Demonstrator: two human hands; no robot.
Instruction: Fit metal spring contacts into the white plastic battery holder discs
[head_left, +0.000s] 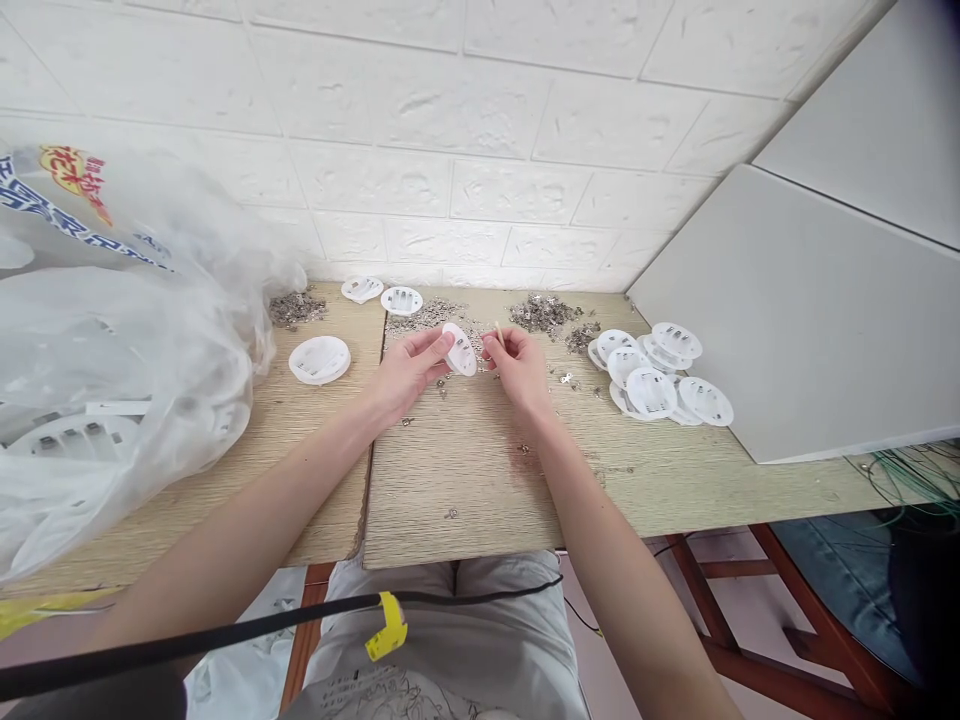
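On the clear plastic bag at the far left, you have red characters edged in yellow and larger blue characters, creased and hard to make out; the print on your shirt is too small to read. Your left hand grips a white disc by its left edge, tilted up above the desk, with small metal parts showing in its slots. Your right hand, just right of the disc, pinches a thin pale stick between thumb and fingers. The bag bulges with more white slotted discs. A short stack of discs lies to the left of your hands, 2 loose discs sit farther off near the wall, and an overlapping heap of discs lies to the right. Loose metal pieces are piled beyond your hands, with a few strays nearer you.
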